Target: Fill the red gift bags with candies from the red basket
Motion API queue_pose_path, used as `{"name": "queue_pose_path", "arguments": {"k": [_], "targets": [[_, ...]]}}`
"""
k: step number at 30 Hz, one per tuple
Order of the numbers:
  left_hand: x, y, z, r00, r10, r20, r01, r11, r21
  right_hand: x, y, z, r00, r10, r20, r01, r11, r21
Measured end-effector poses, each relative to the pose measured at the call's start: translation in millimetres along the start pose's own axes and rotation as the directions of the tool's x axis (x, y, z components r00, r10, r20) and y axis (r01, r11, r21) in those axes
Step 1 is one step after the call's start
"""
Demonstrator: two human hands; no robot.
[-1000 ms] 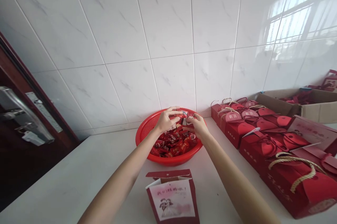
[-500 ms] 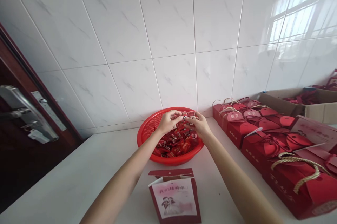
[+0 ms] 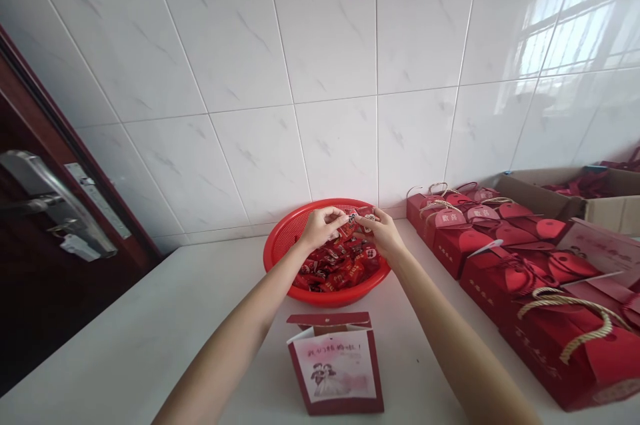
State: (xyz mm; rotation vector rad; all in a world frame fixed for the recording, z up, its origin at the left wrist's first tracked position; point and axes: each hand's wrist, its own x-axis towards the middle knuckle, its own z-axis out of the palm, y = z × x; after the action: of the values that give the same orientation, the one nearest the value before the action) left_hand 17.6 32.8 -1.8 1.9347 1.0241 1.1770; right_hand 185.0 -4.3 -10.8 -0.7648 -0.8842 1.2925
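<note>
Over a red plastic basket (image 3: 280, 238), my left hand (image 3: 323, 226) pinches the left end of a small red candy packet (image 3: 353, 217). On the packet's right side, my right hand (image 3: 383, 232) has its thumb and fingers closed on a red wrapper too; whether it is one packet or two I cannot tell. Below them, many red wrapped candies (image 3: 335, 272) fill the basket. Nearer to me stands a dark red gift box (image 3: 333, 365) with its top flap up and a pale printed card with a drawn couple on its front.
Rows of red gift boxes (image 3: 510, 265) with rope handles line the right side of the white table (image 3: 125, 332). Behind them is a cardboard carton (image 3: 610, 212) holding red items. A tiled wall (image 3: 330, 78) closes off the back; a dark door with a metal handle (image 3: 50, 192) stands at left.
Both hands stay over the basket with the packet between them, and the fingers have shifted slightly. The whole view has moved a little; the boxes and basket look unchanged.
</note>
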Motion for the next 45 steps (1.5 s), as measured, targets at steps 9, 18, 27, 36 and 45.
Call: {"name": "queue_pose_path", "arguments": {"k": [9, 18, 27, 36, 45], "targets": [[1.9, -5.3, -0.9, 0.991, -0.109, 0.074, 0.094, 0.979, 0.183, -1.7, -2.6, -0.3, 0.993, -0.022, -0.114, 0.018, 0.999, -0.033], [-5.3, -21.3, -1.4, 0.815, -0.370, 0.447, 0.102, 0.850, 0.517, -1.8, -3.5, 1.3, 0.987, -0.036, -0.155, 0.028, 0.998, -0.055], [-8.0, -17.8, 12.6, 0.737, -0.397, 0.547, -0.082, 0.750, 0.656, -1.0, -0.9, 0.2, 0.992, -0.033, -0.125, 0.025, 0.998, -0.064], [-9.3, -10.2, 20.0, 0.730, -0.355, 0.584, -0.139, 0.760, 0.635, -2.1, -0.1, -0.8, 0.993, -0.042, -0.113, 0.035, 0.997, -0.067], [2.5, -15.2, -7.5, 0.897, -0.254, 0.362, 0.019, 0.840, 0.542, 0.1, -1.7, -0.2, 0.989, -0.045, -0.144, 0.033, 0.996, -0.085]]}}
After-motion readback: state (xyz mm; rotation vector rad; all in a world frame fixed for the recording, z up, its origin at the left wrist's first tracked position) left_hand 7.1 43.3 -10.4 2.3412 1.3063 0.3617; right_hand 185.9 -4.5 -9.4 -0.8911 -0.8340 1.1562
